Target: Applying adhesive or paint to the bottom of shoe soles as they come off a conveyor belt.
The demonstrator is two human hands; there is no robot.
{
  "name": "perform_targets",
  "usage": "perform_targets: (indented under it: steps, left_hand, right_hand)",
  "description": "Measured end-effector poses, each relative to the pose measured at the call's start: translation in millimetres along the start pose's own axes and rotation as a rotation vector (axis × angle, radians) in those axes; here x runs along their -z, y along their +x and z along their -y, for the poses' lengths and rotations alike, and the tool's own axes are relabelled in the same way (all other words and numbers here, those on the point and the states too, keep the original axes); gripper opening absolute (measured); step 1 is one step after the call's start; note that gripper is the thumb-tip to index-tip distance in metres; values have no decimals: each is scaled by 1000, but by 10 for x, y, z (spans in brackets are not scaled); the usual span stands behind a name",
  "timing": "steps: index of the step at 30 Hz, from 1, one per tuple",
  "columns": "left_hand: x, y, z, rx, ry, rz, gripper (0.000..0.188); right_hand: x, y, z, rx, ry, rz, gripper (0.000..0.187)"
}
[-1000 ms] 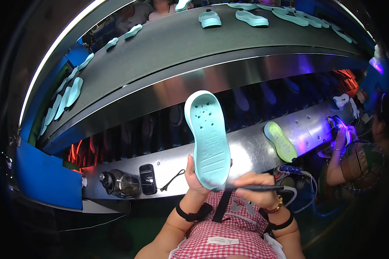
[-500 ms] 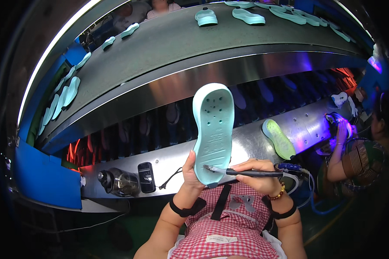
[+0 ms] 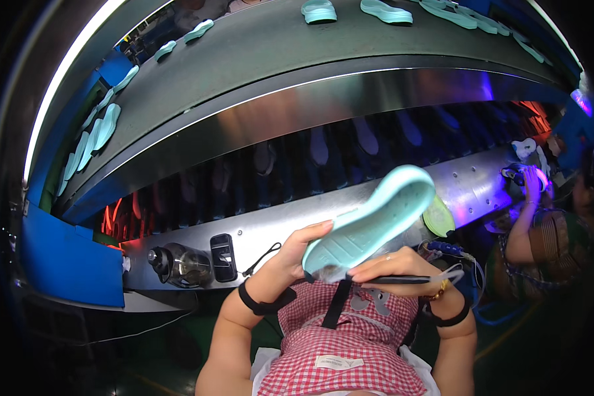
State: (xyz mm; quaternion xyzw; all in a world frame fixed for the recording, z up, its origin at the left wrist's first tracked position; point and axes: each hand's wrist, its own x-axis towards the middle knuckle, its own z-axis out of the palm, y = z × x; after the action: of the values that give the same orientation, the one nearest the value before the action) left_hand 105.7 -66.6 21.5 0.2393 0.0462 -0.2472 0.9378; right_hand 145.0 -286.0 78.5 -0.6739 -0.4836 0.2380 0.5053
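My left hand (image 3: 289, 256) is closed around the heel end of a light-blue shoe sole (image 3: 369, 221). The sole slants up to the right, its hollow, ribbed inner face showing. My right hand (image 3: 399, 269) grips a brush with a black handle (image 3: 406, 280), and a clear tube runs from its back end. Pale, blurred bristles touch or lie close against the heel rim, just right of my left fingers; exact contact is hard to make out. A yellow-green sole (image 3: 438, 218) rests on the metal ledge behind, partly covered by the blue one.
A dark water bottle (image 3: 190, 264) and a black phone-like case (image 3: 224, 257) stand on the metal ledge (image 3: 158, 251) at left. Beyond runs a conveyor belt (image 3: 264, 63) carrying several light-blue soles. At right, a co-worker's arm (image 3: 520, 231) reaches over the same ledge.
The blue sole has gone from upright to tilted right, its toe end lower and farther right. The brush has moved from inside the heel to the heel's rim.
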Motion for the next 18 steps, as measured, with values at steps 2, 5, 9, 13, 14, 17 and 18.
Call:
perform_targets:
  steps: [2,5,9,13,14,17,18]
  left_hand:
    - [-25,-11,-8,49,137,0,47]
    - [-60,-39,-16,134,235,-98,47]
    - [-68,-49,-21,222,374,-162,46]
    - [-67,-82,-67,255,363,-204,46]
    - [-66,-95,-73,247,359,-193,46]
    - [-57,-121,-108,217,431,-147,46]
    - [-53,-130,-116,211,408,-167,46]
  right_hand:
    - [67,-4,-29,80,-28,116,22]
    - [126,-23,-59,162,-86,149,22]
    - [178,-51,-81,96,-136,197,20]
    - [263,-76,-87,95,-378,318,25]
    - [283,-86,-92,78,-347,184,26]
    - [341,-119,-110,61,-452,338,23]
    - [361,-131,-117,6,-559,486,22]
